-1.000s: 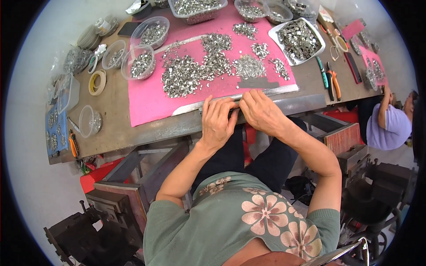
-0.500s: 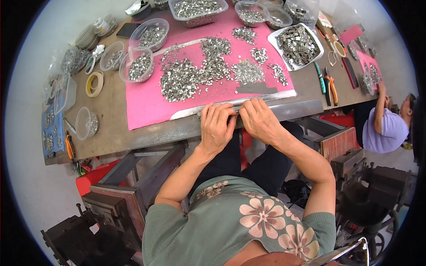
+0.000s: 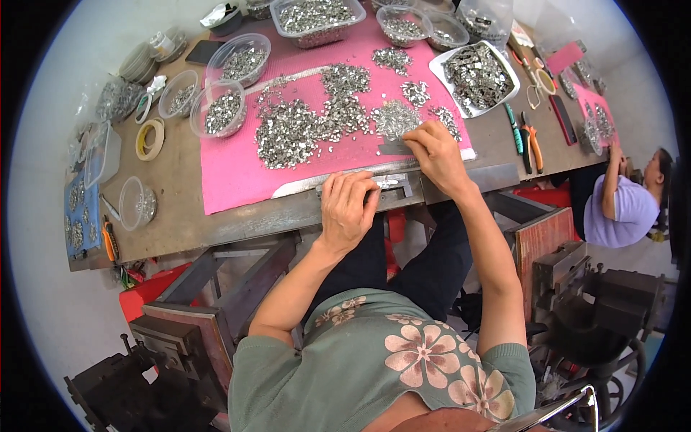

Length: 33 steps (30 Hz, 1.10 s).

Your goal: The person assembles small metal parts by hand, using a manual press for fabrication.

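Observation:
At the table's front edge lies a narrow metal jig (image 3: 394, 181) with small shiny pieces along it. My left hand (image 3: 348, 209) is closed over the jig's left end, fingers bent together and hiding that part. My right hand (image 3: 440, 162) is above the pink mat, thumb and fingertips pinched. Anything between them is too small to make out. Beside those fingertips is a flat dark grey strip (image 3: 392, 148). Just beyond it sits a pile of slim silvery pieces (image 3: 396, 119). A larger heap of small metal parts (image 3: 288, 135) covers the mat's middle.
Clear tubs (image 3: 224, 115) of metal parts stand at the back and left, and a white tray (image 3: 507, 89) of them at the right. Orange-handled pliers (image 3: 534, 147), a tape roll (image 3: 150, 139) and a small clear cup (image 3: 137, 204) lie around. A co-worker (image 3: 622, 198) sits at far right.
My right hand has left the jig and moved up and right to the grey strip, uncovering the jig's right part. My left hand has stayed on the jig.

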Tool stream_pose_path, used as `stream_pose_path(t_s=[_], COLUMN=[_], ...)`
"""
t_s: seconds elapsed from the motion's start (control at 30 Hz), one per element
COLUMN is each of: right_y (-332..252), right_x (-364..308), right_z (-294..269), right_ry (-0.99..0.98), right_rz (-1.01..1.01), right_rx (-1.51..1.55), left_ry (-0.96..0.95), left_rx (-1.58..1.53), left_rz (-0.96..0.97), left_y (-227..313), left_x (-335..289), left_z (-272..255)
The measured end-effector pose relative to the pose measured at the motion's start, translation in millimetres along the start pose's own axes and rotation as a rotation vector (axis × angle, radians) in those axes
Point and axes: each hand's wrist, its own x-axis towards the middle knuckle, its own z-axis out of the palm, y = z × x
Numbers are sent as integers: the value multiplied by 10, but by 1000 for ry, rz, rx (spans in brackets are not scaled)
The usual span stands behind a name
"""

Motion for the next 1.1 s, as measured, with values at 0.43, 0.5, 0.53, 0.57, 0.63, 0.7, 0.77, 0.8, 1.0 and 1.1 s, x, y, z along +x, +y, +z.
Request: stream_pose_path(t_s=[0.43, 0.5, 0.53, 0.57, 0.63, 0.7, 0.77, 0.8, 1.0, 1.1], right_y=[-29, -228, -331, -404, -516, -518, -519, -523, -531, -531], right_x=[39, -82, -146, -202, -287, -329, -348, -348, -346, -353], right_z=[212, 131, 105, 118, 146, 180, 202, 207, 216, 222], right_ry=[55, 17, -17, -22, -32, -36, -26, -27, -32, -31], right_rz=[-92, -41, 10, 10, -26, -26, -14, -16, -39, -55], right_rx=[-106, 43, 190, 192, 262, 267, 258, 260, 230, 195], left_ry=[18, 16, 17, 21, 23, 37, 33, 30, 32, 37], left_rx=[-18, -31, -30, -23, -17, -29, -31, -32, -31, -27], left_rz=[-8, 2, -3, 9, 16, 20, 16, 15, 15, 23], left_y=[-17, -19, -18, -16, -13, -14, -19, -22, -19, -11], left_x=[-13, -14, -9, 0, 4, 11, 1, -2, -6, 5], left_z=[9, 16, 13, 7, 2, 7, 14, 15, 5, 1])
